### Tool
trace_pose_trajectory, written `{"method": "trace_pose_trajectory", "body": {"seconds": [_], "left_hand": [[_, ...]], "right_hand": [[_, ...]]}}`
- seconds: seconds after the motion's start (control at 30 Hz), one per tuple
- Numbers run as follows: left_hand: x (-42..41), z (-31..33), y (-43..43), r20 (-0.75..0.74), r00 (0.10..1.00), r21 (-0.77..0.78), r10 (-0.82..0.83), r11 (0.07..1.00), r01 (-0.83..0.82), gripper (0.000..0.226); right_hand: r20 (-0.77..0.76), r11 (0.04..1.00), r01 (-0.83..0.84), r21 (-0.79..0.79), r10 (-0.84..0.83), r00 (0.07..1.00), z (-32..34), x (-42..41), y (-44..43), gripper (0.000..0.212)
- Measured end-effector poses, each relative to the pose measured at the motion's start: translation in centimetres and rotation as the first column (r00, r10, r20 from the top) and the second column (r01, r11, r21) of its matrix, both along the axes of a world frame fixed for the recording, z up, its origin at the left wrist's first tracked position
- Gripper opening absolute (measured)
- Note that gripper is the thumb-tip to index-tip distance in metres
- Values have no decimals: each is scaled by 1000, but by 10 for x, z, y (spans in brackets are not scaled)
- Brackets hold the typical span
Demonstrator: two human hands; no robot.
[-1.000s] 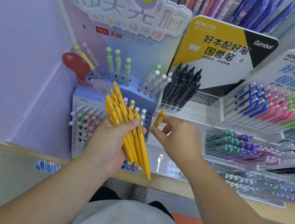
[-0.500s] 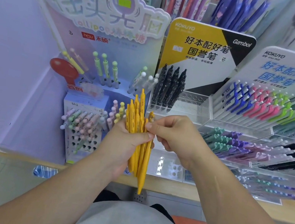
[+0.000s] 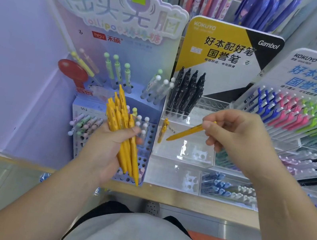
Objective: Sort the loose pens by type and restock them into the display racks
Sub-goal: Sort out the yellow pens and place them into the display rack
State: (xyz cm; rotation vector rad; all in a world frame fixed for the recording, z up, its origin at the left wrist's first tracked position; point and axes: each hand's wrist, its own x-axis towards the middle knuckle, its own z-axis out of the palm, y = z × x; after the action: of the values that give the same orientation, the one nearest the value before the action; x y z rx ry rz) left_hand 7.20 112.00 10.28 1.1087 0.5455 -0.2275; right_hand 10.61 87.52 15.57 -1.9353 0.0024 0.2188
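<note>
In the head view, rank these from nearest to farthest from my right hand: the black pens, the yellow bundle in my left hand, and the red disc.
1. The black pens, standing in the clear rack just up and left of the right hand, which pinches one yellow pen.
2. The yellow bundle, gripped in the left hand, across to the left.
3. The red disc, farthest left, beyond the left hand.

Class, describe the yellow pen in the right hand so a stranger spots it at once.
Find the yellow Kokuyo sign. Over the clear rack below, the right hand pinches one yellow pen. Unlike the bunch in the left hand, it is alone, slanting.
</note>
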Motion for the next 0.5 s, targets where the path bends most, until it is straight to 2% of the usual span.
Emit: {"method": "trace_pose_trajectory", "body": {"seconds": [0.1, 0.17, 0.33, 0.5], "left_hand": [[0, 1, 4, 7, 999, -32, 39, 999, -39, 37], [0, 0, 3, 0, 999, -42, 47, 998, -47, 36], [-4, -6, -1, -61, 997, -69, 47, 996, -51, 41], [-2, -7, -1, -86, 995, -108, 54, 992, -63, 37]], "right_hand": [[43, 993, -72, -92, 76, 996, -10, 1, 6, 6], [69, 975, -138, -173, 152, 986, -17, 1, 13, 7], [116, 871, -266, -413, 340, 933, -24, -1, 27, 6], [125, 787, -315, -531, 440, 889, -23, 3, 37, 8]]}}
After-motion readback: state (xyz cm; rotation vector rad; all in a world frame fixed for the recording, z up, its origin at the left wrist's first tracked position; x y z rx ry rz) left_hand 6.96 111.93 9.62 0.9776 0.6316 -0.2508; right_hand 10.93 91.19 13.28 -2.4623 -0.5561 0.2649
